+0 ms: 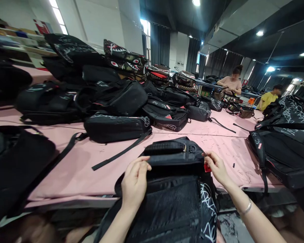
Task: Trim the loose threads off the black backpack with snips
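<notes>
Black fabric with white scribble print along its right side identifies the backpack nearest the viewer, positioned upper end over the table's front edge, lower end toward the wearer. Left hand: located at the left edge of the backpack's upper part; fingers bent, thumb and forefinger tips near each other (whether they clamp the fabric cannot be told). Right hand: located at the upper right corner; thumb and forefinger pinched together on a small dark slender piece, too small to identify. A small red tag hangs just below these fingertips. The right wrist carries a silver-coloured band. Supporting surface: a table covered in pink cloth, with short dark thread scraps scattered to the right. Beyond the backpack lies a long, rounded black bag with a flat black strap extending toward the viewer. More black bags with white print are heaped at the right. Farther back, camouflage bags with shark-face print are stacked behind the black ones. At the far right, a person in a pale pink top handles a patterned bag; another person wears yellow. Dark grey curtains line the rear wall.
</notes>
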